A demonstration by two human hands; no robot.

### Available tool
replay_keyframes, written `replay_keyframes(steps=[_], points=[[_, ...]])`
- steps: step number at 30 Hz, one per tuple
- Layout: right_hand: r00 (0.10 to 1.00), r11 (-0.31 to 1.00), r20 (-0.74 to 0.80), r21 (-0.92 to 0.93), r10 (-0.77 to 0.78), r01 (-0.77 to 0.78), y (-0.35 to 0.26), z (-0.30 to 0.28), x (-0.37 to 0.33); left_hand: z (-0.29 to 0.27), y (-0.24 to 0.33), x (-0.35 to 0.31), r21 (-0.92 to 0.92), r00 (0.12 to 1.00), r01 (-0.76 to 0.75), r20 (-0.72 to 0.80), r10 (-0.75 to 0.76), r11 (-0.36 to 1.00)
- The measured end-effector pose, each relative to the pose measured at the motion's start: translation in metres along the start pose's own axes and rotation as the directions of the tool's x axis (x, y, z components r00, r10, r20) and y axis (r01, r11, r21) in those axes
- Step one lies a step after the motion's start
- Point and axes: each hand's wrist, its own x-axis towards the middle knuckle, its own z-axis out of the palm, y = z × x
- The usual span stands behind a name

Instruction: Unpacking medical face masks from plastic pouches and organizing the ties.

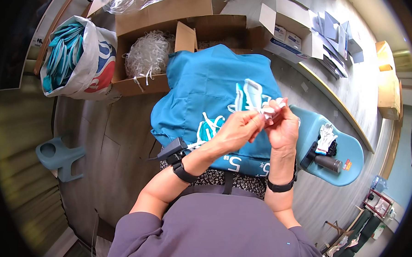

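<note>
My left hand [239,131] is closed in a pinch, and my right hand [283,127] is curled right beside it. Between their fingertips they grip a white strap belonging to a pale teal piece with white edging [252,94], which stands up just beyond them. Some white material covers fingertips of my right hand. Another teal piece with white straps [209,128] lies left of my hands on the blue cloth [217,78] spread over my lap. The fingers partly hide where the strap joins the piece.
At the far left a white bag [101,55] holds many teal pieces. Cardboard boxes [145,87] beyond the cloth contain a heap of white strips [149,55]. On the right, a blue-grey stool [352,146] carries gloves [326,139] and a dark cylinder [328,163]. Another stool [60,153] stands left.
</note>
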Motion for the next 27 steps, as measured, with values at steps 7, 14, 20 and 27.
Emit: replay_keyframes(steps=[7,14,20,27], points=[[0.986,0.979,-0.159,0.183,-0.058,0.087,-0.042,-0.019,0.004,0.015,-0.01,-0.02,0.025,0.992,0.063,0.107,-0.065,0.998],[0.865,0.888,-0.364,0.171,-0.346,0.427,-0.102,-0.095,0.019,-0.001,-0.014,-0.069,-0.12,0.94,0.287,0.224,-0.256,0.95],[0.959,0.954,-0.009,-0.101,-0.284,0.282,-0.037,-0.009,-0.012,-0.006,-0.028,-0.05,-0.516,0.895,0.435,0.338,-0.291,0.738],[0.937,0.948,0.186,-0.056,-0.297,0.312,-0.033,0.004,-0.009,-0.024,-0.015,-0.006,-0.689,0.957,0.287,0.179,-0.227,0.665]])
